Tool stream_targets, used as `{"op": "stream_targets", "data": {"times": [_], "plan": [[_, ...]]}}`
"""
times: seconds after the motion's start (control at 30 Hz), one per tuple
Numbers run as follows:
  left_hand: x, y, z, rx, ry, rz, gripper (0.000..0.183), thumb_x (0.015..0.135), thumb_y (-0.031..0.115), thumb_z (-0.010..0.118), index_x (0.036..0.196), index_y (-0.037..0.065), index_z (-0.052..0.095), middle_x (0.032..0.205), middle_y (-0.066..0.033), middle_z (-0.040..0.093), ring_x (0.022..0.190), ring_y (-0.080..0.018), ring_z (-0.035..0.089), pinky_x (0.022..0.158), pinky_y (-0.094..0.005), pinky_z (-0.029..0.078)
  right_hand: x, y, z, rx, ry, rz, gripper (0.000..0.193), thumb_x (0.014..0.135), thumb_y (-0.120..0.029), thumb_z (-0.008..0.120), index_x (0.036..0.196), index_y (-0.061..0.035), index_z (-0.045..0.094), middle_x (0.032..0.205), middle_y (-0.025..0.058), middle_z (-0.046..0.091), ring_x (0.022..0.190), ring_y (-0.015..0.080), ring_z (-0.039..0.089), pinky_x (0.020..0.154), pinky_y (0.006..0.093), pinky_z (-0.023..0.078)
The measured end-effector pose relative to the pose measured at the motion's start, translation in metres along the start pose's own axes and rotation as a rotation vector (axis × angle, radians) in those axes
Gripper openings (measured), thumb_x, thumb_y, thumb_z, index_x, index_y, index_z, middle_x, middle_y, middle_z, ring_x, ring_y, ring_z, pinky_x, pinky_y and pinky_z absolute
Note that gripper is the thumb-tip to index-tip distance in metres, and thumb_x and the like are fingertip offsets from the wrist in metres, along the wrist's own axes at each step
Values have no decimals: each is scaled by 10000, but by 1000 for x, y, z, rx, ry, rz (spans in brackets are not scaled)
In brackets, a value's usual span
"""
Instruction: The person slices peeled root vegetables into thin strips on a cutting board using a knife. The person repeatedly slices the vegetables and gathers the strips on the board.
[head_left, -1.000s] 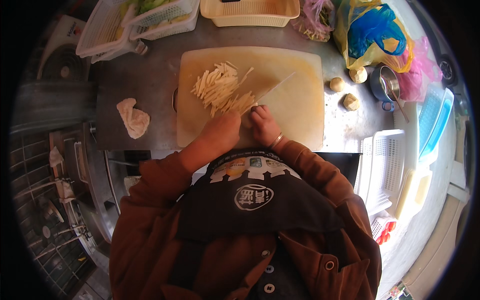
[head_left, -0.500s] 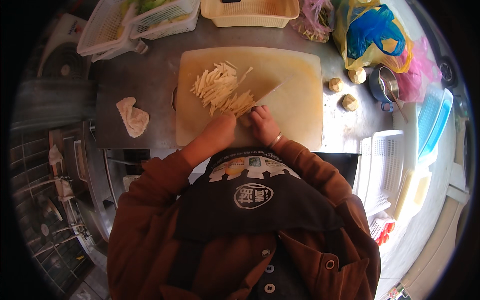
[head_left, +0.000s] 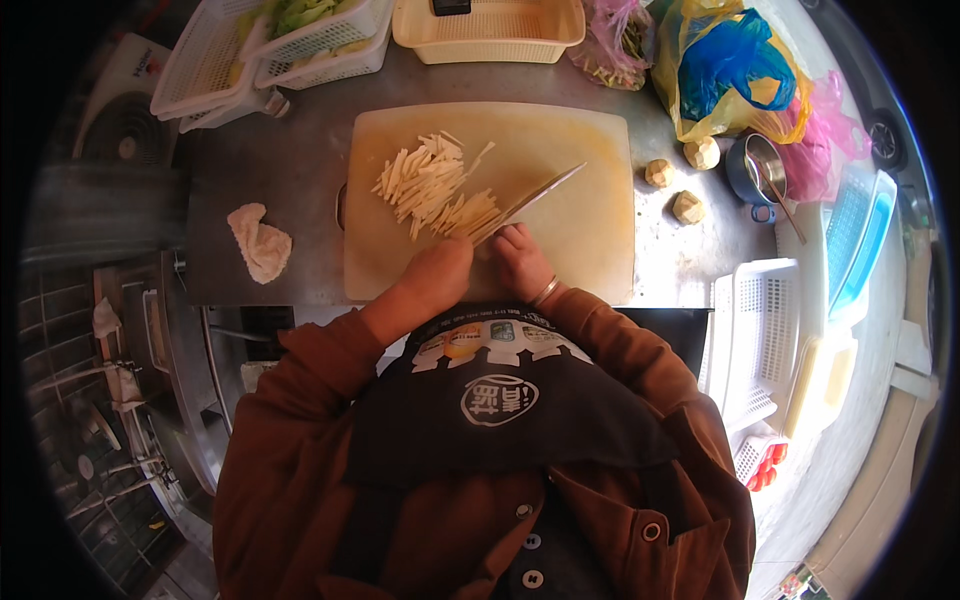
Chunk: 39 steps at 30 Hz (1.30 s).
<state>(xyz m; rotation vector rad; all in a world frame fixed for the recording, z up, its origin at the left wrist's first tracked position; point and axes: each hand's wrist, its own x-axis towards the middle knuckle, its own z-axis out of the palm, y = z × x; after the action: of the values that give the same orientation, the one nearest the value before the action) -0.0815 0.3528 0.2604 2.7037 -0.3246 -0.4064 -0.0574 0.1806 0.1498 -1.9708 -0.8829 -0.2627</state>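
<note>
My left hand [head_left: 438, 272] is closed in a fist at the lower end of a kitchen knife [head_left: 546, 190]; the handle is hidden in it. The blade slants away to the upper right over a cutting board [head_left: 585, 250]. Beside the blade, my right hand [head_left: 524, 264] has its fingers curled down on a piece of potato, mostly hidden beneath them. Left of the blade lies a loose heap of pale potato strips [head_left: 425, 185], reaching down to my left knuckles.
Several peeled potatoes, one [head_left: 688, 207] nearest the board, sit to the right by a blue pot [head_left: 752, 170]. A crumpled cloth [head_left: 262, 245] lies left. White baskets [head_left: 325, 65], a cream basket [head_left: 490, 48] and plastic bags [head_left: 735, 75] line the far side.
The knife's blade has swung up and away from my right fingers, showing more of its length. My hands stay close together, and the whole view has shifted slightly.
</note>
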Motion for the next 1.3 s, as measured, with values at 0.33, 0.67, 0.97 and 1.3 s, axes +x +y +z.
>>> {"op": "stream_targets", "data": {"times": [0.33,0.67,0.97,1.3], "plan": [[-2,7,-7,46,-31,31,117,767,11,524,858,-55,555,759,-284,628,744,-457,632,665,-520,507,1,-4,3,3,67,-8,310,656,52,533,960,3,570,1013,169,542,910,379,496,811,408,472],[-2,2,-5,-15,-71,20,136,864,71,570,873,-60,536,796,-300,607,805,-471,601,702,-527,463,-4,0,4,-30,21,15,302,648,28,548,948,-1,557,997,166,534,909,366,493,809,397,469],[-4,3,-4,-31,-46,29,146,867,83,576,852,-59,544,772,-299,596,789,-470,596,697,-529,458,-5,1,5,-29,49,-8,288,639,22,559,926,2,546,972,167,530,884,357,500,783,393,477],[-4,8,-8,-18,-124,-19,156,864,84,579,834,-64,538,777,-300,598,796,-473,591,705,-519,463,-8,4,3,-35,34,-22,258,648,14,554,907,5,549,959,170,535,880,357,504,773,389,478]]}}
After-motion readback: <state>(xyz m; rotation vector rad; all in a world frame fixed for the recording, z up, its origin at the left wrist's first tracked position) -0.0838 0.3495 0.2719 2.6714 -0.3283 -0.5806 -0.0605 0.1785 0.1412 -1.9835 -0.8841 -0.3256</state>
